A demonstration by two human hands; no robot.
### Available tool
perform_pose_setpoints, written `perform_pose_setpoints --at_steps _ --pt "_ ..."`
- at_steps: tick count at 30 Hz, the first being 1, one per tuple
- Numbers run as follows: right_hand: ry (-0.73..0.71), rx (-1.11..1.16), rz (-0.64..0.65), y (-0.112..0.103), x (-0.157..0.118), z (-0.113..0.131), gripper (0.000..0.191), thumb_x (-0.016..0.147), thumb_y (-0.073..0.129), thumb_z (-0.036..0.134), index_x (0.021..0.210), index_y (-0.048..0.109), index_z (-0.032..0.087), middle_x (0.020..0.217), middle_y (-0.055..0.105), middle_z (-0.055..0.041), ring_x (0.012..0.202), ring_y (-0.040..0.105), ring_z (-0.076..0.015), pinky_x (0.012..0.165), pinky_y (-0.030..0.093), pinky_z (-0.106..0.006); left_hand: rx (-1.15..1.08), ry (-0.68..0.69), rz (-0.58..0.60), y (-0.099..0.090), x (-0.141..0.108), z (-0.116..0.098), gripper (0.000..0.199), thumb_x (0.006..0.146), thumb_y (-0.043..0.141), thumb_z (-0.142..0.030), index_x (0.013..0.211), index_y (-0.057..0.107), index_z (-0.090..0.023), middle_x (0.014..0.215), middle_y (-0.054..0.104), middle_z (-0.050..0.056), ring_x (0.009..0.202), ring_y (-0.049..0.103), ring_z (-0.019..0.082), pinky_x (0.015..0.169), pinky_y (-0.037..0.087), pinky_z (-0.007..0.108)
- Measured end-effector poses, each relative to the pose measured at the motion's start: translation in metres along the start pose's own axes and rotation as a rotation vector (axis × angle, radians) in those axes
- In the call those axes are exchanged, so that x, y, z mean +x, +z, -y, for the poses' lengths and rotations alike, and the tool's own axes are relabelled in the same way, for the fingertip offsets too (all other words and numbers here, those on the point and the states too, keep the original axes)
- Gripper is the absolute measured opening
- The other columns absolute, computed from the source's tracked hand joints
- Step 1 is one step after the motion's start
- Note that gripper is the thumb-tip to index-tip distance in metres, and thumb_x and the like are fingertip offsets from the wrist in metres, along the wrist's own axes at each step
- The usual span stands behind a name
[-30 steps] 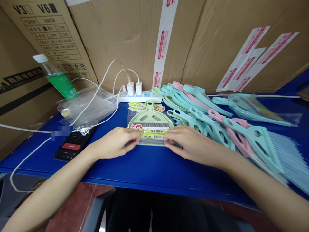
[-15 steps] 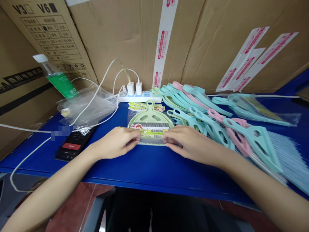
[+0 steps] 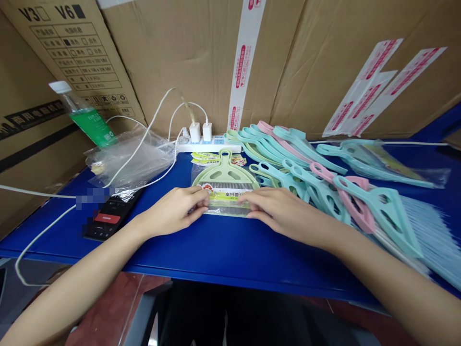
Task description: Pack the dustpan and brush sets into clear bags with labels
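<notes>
A light green dustpan [image 3: 225, 167] with a grey-bristled brush lies flat before me in a clear plastic bag [image 3: 225, 210]. A printed label card [image 3: 230, 194] lies across its lower part. At the left edge of the bag, my left hand [image 3: 182, 209] has its fingers curled and pinched on the plastic. My right hand [image 3: 275, 209] rests over the right side, its fingertips on the label and its thumb apart near the lower corner. More label cards [image 3: 203, 157] lie behind the dustpan, partly hidden by it.
To the right are piled blue, green and pink dustpans [image 3: 295, 146] and brushes [image 3: 387, 206], with a bagged blue set [image 3: 378, 161] behind. A power strip [image 3: 212, 143] stands at the back. Leftward are plastic bags [image 3: 133, 151], a bottle [image 3: 88, 120], cables and a phone [image 3: 108, 218].
My right fingers have spread and slid left and up onto the label, covering its right end. My left hand has barely moved; the bagged dustpan has shifted very slightly.
</notes>
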State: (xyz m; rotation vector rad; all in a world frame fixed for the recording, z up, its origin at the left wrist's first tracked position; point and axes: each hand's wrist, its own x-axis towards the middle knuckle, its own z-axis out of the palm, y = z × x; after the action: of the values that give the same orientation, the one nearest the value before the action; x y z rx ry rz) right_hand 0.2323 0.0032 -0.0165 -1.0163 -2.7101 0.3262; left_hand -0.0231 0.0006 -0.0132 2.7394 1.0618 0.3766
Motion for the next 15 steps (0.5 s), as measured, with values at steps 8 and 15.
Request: perform_pose_setpoints --at_steps 8,15 --pt "0.028 -0.007 0.013 -0.0026 -0.0001 0.0034 0.029 0.089 0.043 0.009 0.112 0.059 0.018 0.084 0.068 -0.0065 0.076 0.062 -0.0205 0.067 0.044 -0.031 0.022 -0.098 -0.043 0.0023 0.0012 0.0044 0.005 0.086 0.057 -0.018 0.082 0.055 -0.019 0.072 0.061 -0.002 0.063 0.058 0.013 0.059 0.041 0.024" --pt "0.036 0.008 0.001 -0.0036 0.0008 0.0047 0.036 0.089 0.04 0.009 0.12 0.057 0.018 0.078 0.066 -0.0044 0.072 0.062 -0.0199 0.065 0.044 -0.03 0.255 -0.112 -0.054 0.0022 0.0027 0.0065 0.015 0.092 0.055 -0.031 0.084 0.059 -0.018 0.078 0.063 0.002 0.076 0.053 0.019 0.065 0.043 0.029"
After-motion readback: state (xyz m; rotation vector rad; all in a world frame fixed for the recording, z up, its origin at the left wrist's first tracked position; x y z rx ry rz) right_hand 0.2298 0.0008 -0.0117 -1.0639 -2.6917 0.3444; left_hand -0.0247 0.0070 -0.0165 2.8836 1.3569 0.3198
